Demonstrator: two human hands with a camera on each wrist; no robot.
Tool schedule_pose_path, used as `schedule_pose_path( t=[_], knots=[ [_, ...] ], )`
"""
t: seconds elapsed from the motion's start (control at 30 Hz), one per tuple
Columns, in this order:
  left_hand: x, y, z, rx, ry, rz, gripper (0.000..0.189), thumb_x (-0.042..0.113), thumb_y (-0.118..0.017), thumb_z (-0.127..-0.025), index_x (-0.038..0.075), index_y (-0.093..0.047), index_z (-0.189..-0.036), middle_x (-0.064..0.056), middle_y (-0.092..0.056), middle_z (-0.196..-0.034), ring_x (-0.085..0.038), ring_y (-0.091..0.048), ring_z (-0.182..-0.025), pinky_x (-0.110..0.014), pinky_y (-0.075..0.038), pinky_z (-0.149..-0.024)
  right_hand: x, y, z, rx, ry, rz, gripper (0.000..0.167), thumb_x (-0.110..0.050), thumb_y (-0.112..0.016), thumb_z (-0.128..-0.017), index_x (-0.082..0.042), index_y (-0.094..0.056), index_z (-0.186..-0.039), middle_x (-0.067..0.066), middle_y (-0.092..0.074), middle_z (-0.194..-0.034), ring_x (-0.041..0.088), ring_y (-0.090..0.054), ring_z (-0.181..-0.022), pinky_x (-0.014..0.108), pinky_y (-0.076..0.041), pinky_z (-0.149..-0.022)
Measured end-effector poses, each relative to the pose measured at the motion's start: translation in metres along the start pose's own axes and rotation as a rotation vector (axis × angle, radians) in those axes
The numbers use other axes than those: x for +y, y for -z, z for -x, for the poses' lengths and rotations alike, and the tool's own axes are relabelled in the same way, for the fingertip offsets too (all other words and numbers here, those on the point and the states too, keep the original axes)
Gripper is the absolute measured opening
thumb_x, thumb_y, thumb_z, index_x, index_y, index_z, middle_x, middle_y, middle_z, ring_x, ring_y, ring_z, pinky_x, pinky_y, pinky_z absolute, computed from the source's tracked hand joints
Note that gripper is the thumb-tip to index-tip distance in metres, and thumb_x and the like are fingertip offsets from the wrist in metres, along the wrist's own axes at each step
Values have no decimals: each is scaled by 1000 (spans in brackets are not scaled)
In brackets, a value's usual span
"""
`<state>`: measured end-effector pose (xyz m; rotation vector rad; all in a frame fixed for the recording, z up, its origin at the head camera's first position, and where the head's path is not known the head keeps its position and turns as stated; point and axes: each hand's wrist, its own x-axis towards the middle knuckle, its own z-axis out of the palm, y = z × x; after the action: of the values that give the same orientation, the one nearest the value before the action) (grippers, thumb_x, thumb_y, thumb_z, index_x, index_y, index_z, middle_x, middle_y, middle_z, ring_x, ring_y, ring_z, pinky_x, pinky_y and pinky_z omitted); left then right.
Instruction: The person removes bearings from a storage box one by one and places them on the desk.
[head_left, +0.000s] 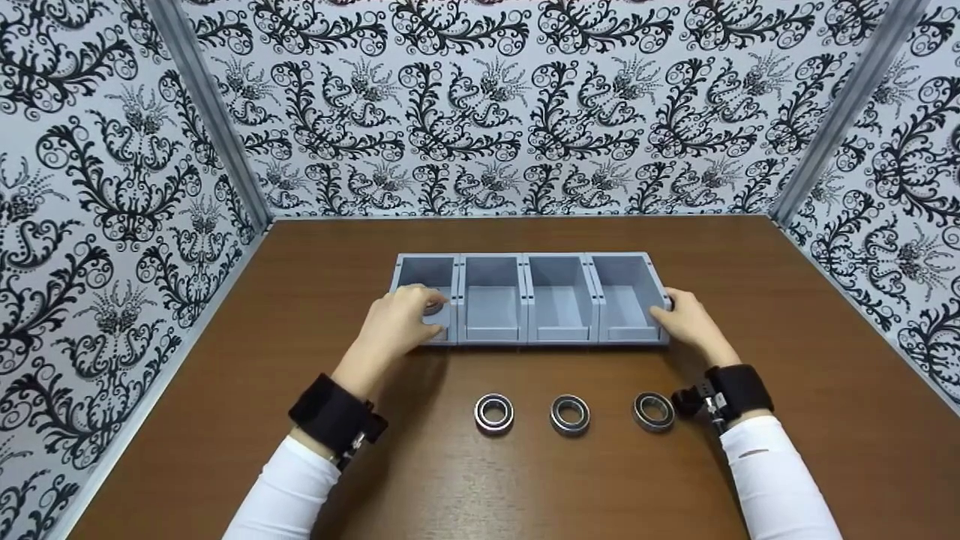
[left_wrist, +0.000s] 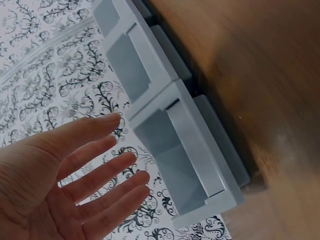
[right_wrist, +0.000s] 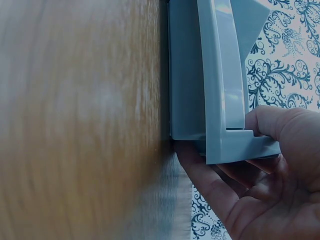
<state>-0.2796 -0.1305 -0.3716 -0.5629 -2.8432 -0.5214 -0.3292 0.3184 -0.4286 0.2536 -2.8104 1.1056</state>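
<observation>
A grey four-compartment bin (head_left: 491, 334) stands on the table. My left hand (head_left: 401, 319) is over its leftmost compartment, thumb and fingers spread apart and holding nothing, as the left wrist view shows. Past those fingers, part of a ring-shaped bearing (head_left: 433, 308) shows inside that compartment, mostly hidden by the hand. At the other end, my right hand (head_left: 686, 319) grips the bin's right side wall, thumb inside and fingers outside. In front of the bin lie three metal ball bearings: a left one (head_left: 484, 425), a middle one (head_left: 560, 424) and a right one (head_left: 644, 422).
The brown wooden table (head_left: 300, 300) is enclosed by patterned walls (head_left: 480, 112) at the back and both sides. Close to the right bearing is the dark camera on the right wrist strap (head_left: 739, 390). Another black strap (head_left: 330, 412) is around the left wrist.
</observation>
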Motion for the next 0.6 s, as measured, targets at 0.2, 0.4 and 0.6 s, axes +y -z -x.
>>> schedule_pose_path(
  t=[0.2,0.4,0.6],
  knots=[
    [-3,-2,-10,8,25,-15,39,16,-84,-87,8,-77,-124,-15,-73,-120,-39,-70,-112,-56,-57,-87,1,0,0,-1,-7,-4,41,-4,-58,-95,21,-58,-127,32,-69,-107,31,-65,-88,33,-50,-75],
    [-5,-2,-18,-9,21,-31,39,16,-84,-88,6,-76,-126,-15,-72,-122,-37,-68,-114,-54,-56,-89,1,1,0,3,-6,-8,41,-4,-58,-96,22,-57,-127,33,-68,-108,31,-65,-88,32,-50,-75],
    [-11,-2,-25,-17,39,-32,40,15,-84,-87,7,-75,-126,-17,-72,-125,-40,-68,-115,-56,-56,-90,0,0,-1,-8,-14,-7,42,-4,-58,-97,21,-56,-130,35,-67,-111,35,-66,-91,34,-51,-77]
  ],
)
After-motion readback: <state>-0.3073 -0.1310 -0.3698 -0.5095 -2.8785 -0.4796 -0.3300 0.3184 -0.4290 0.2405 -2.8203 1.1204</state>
